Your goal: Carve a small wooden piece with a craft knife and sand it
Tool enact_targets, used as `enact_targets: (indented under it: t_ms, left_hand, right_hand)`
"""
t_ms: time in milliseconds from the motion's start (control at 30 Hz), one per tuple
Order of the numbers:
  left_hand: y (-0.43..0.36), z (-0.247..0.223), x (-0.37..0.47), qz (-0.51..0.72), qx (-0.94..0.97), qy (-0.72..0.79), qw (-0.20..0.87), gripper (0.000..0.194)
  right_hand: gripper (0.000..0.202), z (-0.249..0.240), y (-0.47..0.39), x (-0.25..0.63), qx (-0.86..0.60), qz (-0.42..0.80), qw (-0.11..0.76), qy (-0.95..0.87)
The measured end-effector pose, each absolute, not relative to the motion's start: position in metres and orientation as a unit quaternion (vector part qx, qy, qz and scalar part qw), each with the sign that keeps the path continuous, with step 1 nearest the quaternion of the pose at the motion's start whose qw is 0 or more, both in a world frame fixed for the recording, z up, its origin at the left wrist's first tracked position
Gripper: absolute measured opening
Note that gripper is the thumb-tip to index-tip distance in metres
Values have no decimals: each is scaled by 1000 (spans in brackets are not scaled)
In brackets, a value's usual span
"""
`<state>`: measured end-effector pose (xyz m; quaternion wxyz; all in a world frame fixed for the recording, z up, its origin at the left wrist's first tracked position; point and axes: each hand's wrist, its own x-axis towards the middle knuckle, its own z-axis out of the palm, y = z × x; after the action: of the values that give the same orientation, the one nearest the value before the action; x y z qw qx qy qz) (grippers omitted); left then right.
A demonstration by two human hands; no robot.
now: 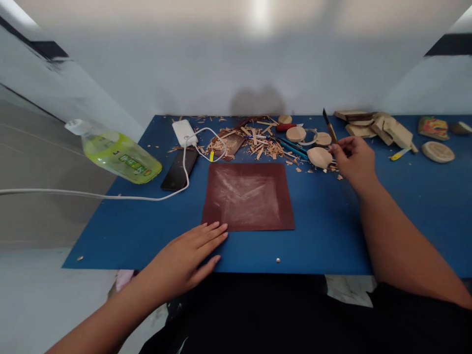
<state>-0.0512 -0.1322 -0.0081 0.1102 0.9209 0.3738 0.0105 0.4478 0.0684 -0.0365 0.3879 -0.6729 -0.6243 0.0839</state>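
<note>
My left hand (191, 250) lies flat on the blue table, its fingertips on the lower left corner of a dark red sheet (250, 196) with pale dusty streaks. On the right, my right hand (356, 160) has its fingers closed round a thin tool with a dark tip and a brownish handle (331, 129), which points up and to the left. Just left of those fingers is a round wooden disc (319, 157). Two more discs (296, 134) (323, 139) lie behind it, near blue tools (294, 148) and a red-handled tool (285, 127).
Wood shavings (260, 145) are heaped behind the sheet. A green liquid bottle (123, 155), a white power bank (183, 132) with a cable and a dark phone (180, 169) are at left. Wood pieces (394, 130), a yellow cutter (399, 154) and a carved oval (438, 152) lie at right.
</note>
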Motion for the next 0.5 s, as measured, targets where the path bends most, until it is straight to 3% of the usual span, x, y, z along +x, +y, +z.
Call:
enact_targets:
  t_ms: [133, 233, 500]
  left_hand:
    - [-121, -12, -38, -19, 915, 375, 151, 74]
    - [-100, -11, -24, -18, 909, 375, 180, 70]
    - [-41, -5, -5, -31, 901, 384, 200, 73]
  right_hand:
    - [29, -40, 73, 454, -677, 60, 372, -633]
    - [40, -48, 77, 462, -663, 63, 372, -646]
    - [31, -57, 87, 468, -722, 65, 332, -604]
